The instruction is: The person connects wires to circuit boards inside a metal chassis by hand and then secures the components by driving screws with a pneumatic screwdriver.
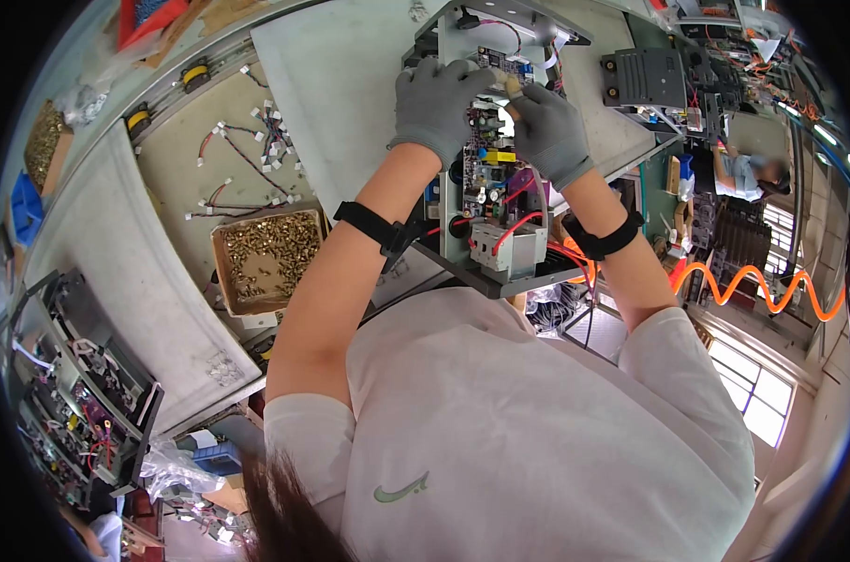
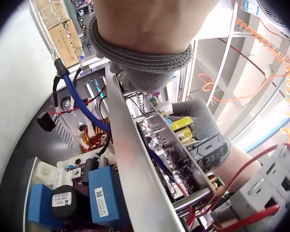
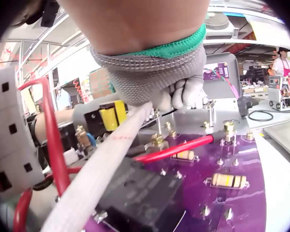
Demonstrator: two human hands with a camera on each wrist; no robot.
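Note:
Both gloved hands work at the far part of a metal chassis [image 1: 450, 201] filled with circuit boards. My left hand [image 1: 439, 103] lies across the chassis's upright metal divider [image 2: 130, 159], fingers reaching over the board beside it. Opposite, my right hand [image 1: 551, 136] bends its fingers down near the left fingertips, over the same board. In the right wrist view its pale fingertips [image 3: 183, 94] are curled, and a white sleeve [image 3: 106, 164] runs up to them. I cannot tell what either hand holds. Below them are yellow-wrapped parts [image 1: 500, 156] and a purple board [image 3: 232, 159].
A grey breaker block [image 1: 504, 248] with red wires sits at the chassis's near end. To the left, a cardboard box [image 1: 270, 258] holds brass fasteners, with loose connector cables [image 1: 247, 150] behind it. More assembled units [image 1: 83, 384] stand lower left. An orange coiled hose [image 1: 762, 286] hangs right.

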